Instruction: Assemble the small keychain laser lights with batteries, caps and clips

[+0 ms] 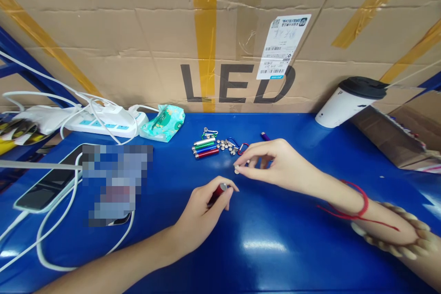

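My left hand (201,213) is closed around a small red flashlight (223,187), its round silver end showing between thumb and forefinger. The rest of the tube is hidden by the fingers. Just above and to the right, my right hand (275,163) pinches button cells (236,169) between thumb and fingertips; how many I cannot tell. Beyond the hands lie small flashlights in silver, green, blue and red (207,153), side by side. Loose button cells (225,145) are scattered to their right, near a red carabiner (243,148) and a blue carabiner (233,141). A purple flashlight (265,136) is partly behind my right hand.
On the blue table (275,257) are a phone (48,186), white cables, a power strip (106,121) and a green tissue pack (163,123) at left. A lidded paper cup (346,103) leans at right beside an open cardboard box (392,140). Behind stands a large carton (144,41).
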The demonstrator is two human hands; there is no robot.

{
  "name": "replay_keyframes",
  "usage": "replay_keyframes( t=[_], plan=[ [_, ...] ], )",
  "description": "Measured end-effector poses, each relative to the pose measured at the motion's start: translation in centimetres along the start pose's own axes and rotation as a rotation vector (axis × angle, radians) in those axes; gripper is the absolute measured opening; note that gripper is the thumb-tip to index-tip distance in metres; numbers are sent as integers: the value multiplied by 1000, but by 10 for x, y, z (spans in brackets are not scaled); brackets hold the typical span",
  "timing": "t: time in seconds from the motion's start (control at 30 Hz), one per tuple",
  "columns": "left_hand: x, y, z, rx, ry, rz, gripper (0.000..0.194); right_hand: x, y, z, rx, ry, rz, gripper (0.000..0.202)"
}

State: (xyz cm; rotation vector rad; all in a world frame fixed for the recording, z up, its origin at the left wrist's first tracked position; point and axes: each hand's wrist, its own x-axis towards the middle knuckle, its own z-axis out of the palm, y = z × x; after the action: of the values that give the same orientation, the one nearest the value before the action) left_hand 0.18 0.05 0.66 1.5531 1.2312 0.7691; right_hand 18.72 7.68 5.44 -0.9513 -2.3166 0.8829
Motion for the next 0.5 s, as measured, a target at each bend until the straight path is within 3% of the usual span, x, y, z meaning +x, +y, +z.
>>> replay_keyframes(
  t=[0.17, 0.37, 0.5],
  plan=[
    [1, -3, 1, -3, -12, 50, 21, -9, -17, 13, 87, 48, -194, 12],
    [0, -4, 0, 0, -24, 80, 29, -13, -11, 21, 38, -26, -274, 14],
    [0, -3, 0, -15, -32, 71, 28, -16, -8, 23, -23, -2, -314, 15]
  ],
)
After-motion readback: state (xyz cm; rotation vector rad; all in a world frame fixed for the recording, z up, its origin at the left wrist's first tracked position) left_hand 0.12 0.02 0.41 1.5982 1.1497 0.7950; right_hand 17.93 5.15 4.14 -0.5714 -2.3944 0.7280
